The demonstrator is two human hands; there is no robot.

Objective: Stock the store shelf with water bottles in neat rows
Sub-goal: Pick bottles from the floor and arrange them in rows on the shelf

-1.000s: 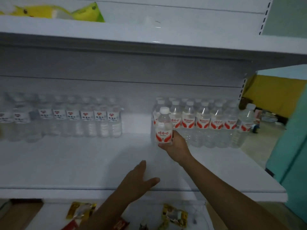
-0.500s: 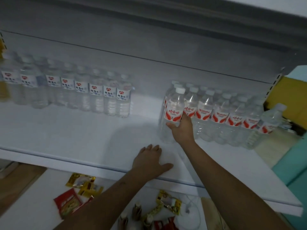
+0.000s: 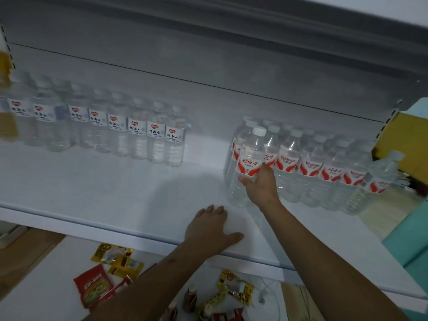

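My right hand [image 3: 261, 186] grips a clear water bottle [image 3: 249, 163] with a red-and-white label and white cap. It stands on the white shelf [image 3: 115, 193] at the left end of a row of red-labelled bottles [image 3: 324, 167]. My left hand [image 3: 210, 228] rests flat, fingers spread, on the shelf near its front edge, just left of that bottle. A second row of bottles with blue-and-white labels [image 3: 104, 128] lines the back left of the shelf.
A bare stretch of shelf lies between the two bottle groups. Snack packets [image 3: 108, 272] and small sachets [image 3: 234, 288] lie on the lower shelf beneath my arms. A yellow wall and teal surface [image 3: 412, 239] show past the shelf's right end.
The view has tilted down. My right hand has kept hold of the bottle at the row's left end. My left hand settled flat on the shelf front.
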